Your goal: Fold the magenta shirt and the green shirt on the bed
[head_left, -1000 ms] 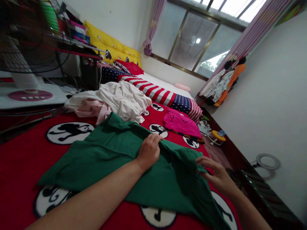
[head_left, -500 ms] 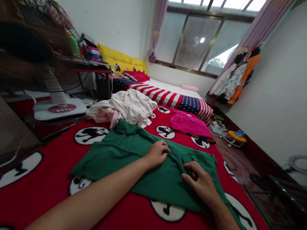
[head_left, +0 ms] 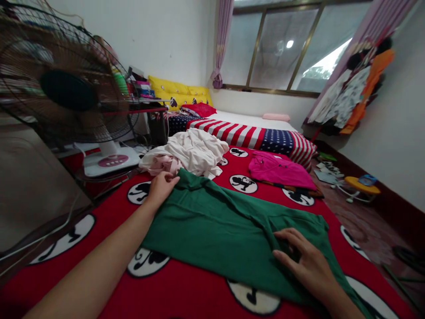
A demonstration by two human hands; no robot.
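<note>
A green garment [head_left: 219, 226] lies spread on a red blanket [head_left: 186, 292] printed with black-and-white figures. My left hand [head_left: 161, 186] is at the garment's far left corner and pinches its edge. My right hand [head_left: 303, 259] lies flat on the near right part of the cloth, fingers spread and pressing it down.
A heap of white and pale pink clothes [head_left: 189, 153] lies just beyond the green garment. A folded pink garment [head_left: 279, 170] sits to the right of it. A standing fan [head_left: 69, 93] is at the left. A stars-and-stripes blanket [head_left: 252, 137] covers the bed behind. Small items litter the floor at right.
My left hand has moved from the garment's middle out to its far left corner, pulling the cloth flatter. My right hand stays pressed on the right part.
</note>
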